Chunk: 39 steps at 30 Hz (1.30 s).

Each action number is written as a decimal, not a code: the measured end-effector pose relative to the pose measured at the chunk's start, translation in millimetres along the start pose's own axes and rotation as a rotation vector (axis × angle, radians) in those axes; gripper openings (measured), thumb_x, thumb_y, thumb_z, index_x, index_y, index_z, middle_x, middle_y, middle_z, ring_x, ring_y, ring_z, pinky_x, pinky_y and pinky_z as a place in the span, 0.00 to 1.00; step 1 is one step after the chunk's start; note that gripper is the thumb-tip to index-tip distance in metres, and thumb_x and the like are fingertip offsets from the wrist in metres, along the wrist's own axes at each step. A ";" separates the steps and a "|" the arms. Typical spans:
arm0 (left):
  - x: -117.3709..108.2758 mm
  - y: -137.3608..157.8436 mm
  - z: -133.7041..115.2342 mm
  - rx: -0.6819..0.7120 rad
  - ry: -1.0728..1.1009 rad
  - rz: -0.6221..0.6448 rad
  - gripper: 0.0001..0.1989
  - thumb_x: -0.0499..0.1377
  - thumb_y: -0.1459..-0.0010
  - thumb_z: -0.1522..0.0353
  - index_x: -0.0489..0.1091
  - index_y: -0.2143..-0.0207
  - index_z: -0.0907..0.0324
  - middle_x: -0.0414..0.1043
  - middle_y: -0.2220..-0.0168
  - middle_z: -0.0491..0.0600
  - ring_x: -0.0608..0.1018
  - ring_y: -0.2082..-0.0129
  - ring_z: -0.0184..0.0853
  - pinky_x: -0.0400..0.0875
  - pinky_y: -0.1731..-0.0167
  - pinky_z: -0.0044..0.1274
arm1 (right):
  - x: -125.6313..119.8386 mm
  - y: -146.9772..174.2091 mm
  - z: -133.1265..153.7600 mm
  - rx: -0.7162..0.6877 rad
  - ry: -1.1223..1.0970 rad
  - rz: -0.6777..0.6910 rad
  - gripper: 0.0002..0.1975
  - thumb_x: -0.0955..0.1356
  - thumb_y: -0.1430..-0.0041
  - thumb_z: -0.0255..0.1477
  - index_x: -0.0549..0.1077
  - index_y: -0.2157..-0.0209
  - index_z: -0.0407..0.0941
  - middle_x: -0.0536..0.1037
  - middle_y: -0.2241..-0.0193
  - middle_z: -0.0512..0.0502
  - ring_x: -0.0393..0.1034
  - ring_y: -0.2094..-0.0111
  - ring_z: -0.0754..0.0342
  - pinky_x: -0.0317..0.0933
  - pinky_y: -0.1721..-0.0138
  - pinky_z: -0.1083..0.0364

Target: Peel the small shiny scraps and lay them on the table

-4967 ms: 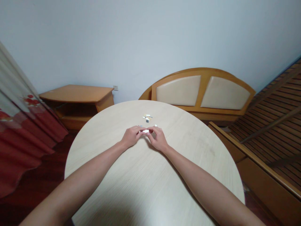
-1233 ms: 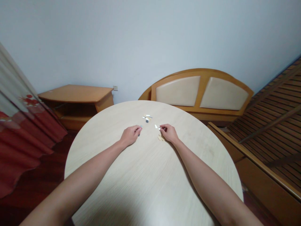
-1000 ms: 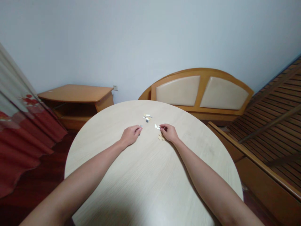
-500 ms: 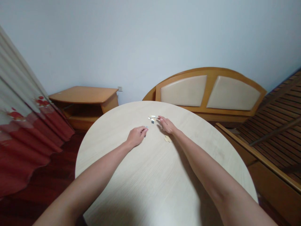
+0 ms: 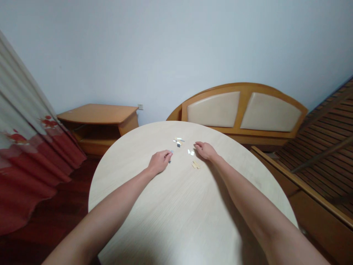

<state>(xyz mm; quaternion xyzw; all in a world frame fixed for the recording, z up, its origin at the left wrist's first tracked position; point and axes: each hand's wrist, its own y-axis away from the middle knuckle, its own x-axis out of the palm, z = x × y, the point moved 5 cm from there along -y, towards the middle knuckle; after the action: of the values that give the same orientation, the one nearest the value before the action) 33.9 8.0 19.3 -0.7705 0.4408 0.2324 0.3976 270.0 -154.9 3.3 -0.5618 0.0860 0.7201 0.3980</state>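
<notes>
Round pale table, small parts being sorted at its far side.

Left hand rests curled, fingertips pinched on a small grey piece too tiny to identify; right hand lies loosely closed, and I cannot tell whether it holds anything, just beside two white bits. Tan strips lie near its wrist, and a small heap of parts sits a little farther out. It looks like a sorting or assembly step; the next pick calls for a fine fingertip pinch. Beyond stand a padded headboard and a side cabinet.
</notes>
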 end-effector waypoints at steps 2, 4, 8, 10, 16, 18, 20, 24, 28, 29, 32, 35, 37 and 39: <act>0.4 0.1 -0.4 -0.004 0.002 0.004 0.15 0.50 0.33 0.62 0.75 0.63 0.57 0.78 0.69 0.46 0.77 0.68 0.33 0.65 0.67 0.23 | -8.2 13.7 -19.0 0.044 0.078 -0.022 0.15 0.64 0.35 0.32 0.78 0.53 0.41 0.82 0.57 0.38 0.75 0.55 0.46 0.63 0.53 0.53; 0.9 0.3 -0.3 -0.018 -0.002 0.010 0.15 0.50 0.33 0.61 0.75 0.63 0.56 0.78 0.69 0.46 0.77 0.68 0.33 0.65 0.67 0.23 | -16.4 29.4 -35.5 0.106 0.089 -0.096 0.14 0.67 0.38 0.32 0.78 0.54 0.41 0.82 0.59 0.39 0.76 0.56 0.45 0.64 0.54 0.52; 1.0 0.2 -0.9 -0.024 -0.005 0.012 0.15 0.50 0.34 0.61 0.75 0.63 0.56 0.78 0.69 0.46 0.77 0.69 0.33 0.65 0.68 0.23 | -24.8 53.4 -49.9 0.187 -0.015 -0.229 0.11 0.69 0.41 0.29 0.78 0.57 0.43 0.83 0.63 0.41 0.77 0.59 0.47 0.66 0.56 0.51; 0.5 0.0 -1.0 -0.024 -0.007 0.010 0.15 0.50 0.34 0.61 0.75 0.63 0.56 0.78 0.70 0.46 0.77 0.69 0.34 0.65 0.68 0.23 | -25.1 57.2 -48.8 0.186 -0.075 -0.240 0.12 0.69 0.42 0.27 0.78 0.56 0.43 0.83 0.64 0.43 0.77 0.61 0.48 0.66 0.57 0.52; -0.5 -1.2 0.5 -0.027 -0.016 -0.006 0.15 0.51 0.34 0.61 0.75 0.63 0.56 0.79 0.69 0.46 0.77 0.69 0.33 0.65 0.67 0.23 | -24.2 51.6 -37.3 0.120 0.023 -0.182 0.13 0.70 0.43 0.32 0.79 0.57 0.42 0.79 0.59 0.39 0.73 0.57 0.45 0.64 0.54 0.49; 0.0 -1.6 1.1 -0.030 -0.017 -0.006 0.15 0.51 0.34 0.61 0.75 0.64 0.56 0.78 0.69 0.46 0.77 0.69 0.33 0.65 0.68 0.23 | -22.6 49.6 -35.5 0.127 0.090 -0.138 0.10 0.69 0.41 0.33 0.81 0.63 0.43 0.79 0.59 0.38 0.72 0.56 0.44 0.64 0.55 0.49; 0.4 -1.9 1.3 -0.033 -0.016 -0.007 0.15 0.51 0.34 0.61 0.75 0.64 0.56 0.78 0.70 0.46 0.77 0.69 0.33 0.65 0.68 0.23 | -21.8 48.2 -34.0 0.139 0.112 -0.102 0.09 0.68 0.40 0.31 0.81 0.66 0.43 0.78 0.60 0.38 0.72 0.57 0.44 0.63 0.57 0.49; 0.9 -1.9 0.8 -0.032 -0.009 -0.005 0.15 0.51 0.34 0.61 0.75 0.63 0.56 0.78 0.70 0.46 0.77 0.69 0.33 0.65 0.67 0.23 | -26.1 47.8 -24.0 0.156 0.097 -0.088 0.07 0.67 0.42 0.26 0.78 0.69 0.43 0.79 0.62 0.39 0.72 0.61 0.46 0.62 0.60 0.52; 1.7 -0.8 -4.1 0.010 -0.033 -0.001 0.15 0.51 0.34 0.62 0.76 0.62 0.57 0.78 0.68 0.47 0.77 0.69 0.33 0.67 0.65 0.23 | -33.6 55.6 17.1 0.088 -0.121 -0.185 0.08 0.63 0.38 0.26 0.75 0.63 0.43 0.79 0.69 0.44 0.71 0.68 0.50 0.61 0.65 0.54; 1.9 -0.4 -5.8 0.025 -0.044 -0.003 0.15 0.52 0.34 0.62 0.77 0.62 0.57 0.79 0.67 0.48 0.77 0.68 0.33 0.67 0.65 0.24 | -32.6 59.1 35.1 0.009 -0.197 -0.190 0.08 0.63 0.37 0.26 0.75 0.63 0.43 0.79 0.69 0.45 0.71 0.68 0.51 0.61 0.65 0.55; 2.0 0.8 -11.2 0.074 -0.053 -0.004 0.14 0.57 0.37 0.59 0.77 0.58 0.57 0.79 0.65 0.49 0.77 0.68 0.34 0.69 0.61 0.25 | -22.0 73.2 89.2 -0.217 -0.373 -0.140 0.08 0.64 0.36 0.27 0.75 0.64 0.44 0.80 0.67 0.45 0.72 0.66 0.52 0.63 0.63 0.55; 3.9 1.7 -16.7 0.137 -0.053 0.039 0.15 0.58 0.38 0.58 0.77 0.57 0.57 0.79 0.64 0.50 0.76 0.67 0.34 0.69 0.61 0.25 | -8.8 86.5 124.0 -0.402 -0.414 -0.069 0.10 0.64 0.38 0.22 0.77 0.63 0.45 0.81 0.65 0.44 0.74 0.64 0.51 0.65 0.59 0.54; 5.6 2.3 -20.0 0.173 -0.059 0.076 0.13 0.58 0.38 0.59 0.78 0.58 0.56 0.78 0.64 0.49 0.76 0.66 0.34 0.69 0.61 0.25 | -4.2 91.2 130.1 -0.468 -0.423 -0.043 0.13 0.64 0.39 0.19 0.77 0.59 0.46 0.81 0.63 0.44 0.75 0.61 0.51 0.66 0.57 0.53; 6.5 2.7 -22.6 0.187 -0.069 0.094 0.12 0.58 0.38 0.60 0.78 0.59 0.55 0.78 0.65 0.49 0.76 0.65 0.34 0.68 0.62 0.24 | -3.3 92.3 127.1 -0.485 -0.430 -0.035 0.14 0.64 0.40 0.19 0.77 0.57 0.46 0.82 0.62 0.43 0.75 0.60 0.51 0.66 0.56 0.53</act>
<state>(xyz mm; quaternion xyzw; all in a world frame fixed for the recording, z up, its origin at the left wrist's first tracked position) 35.0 -14.5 26.6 -0.7001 0.4822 0.2350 0.4714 114.2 -145.6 21.3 -0.4765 -0.1839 0.8149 0.2740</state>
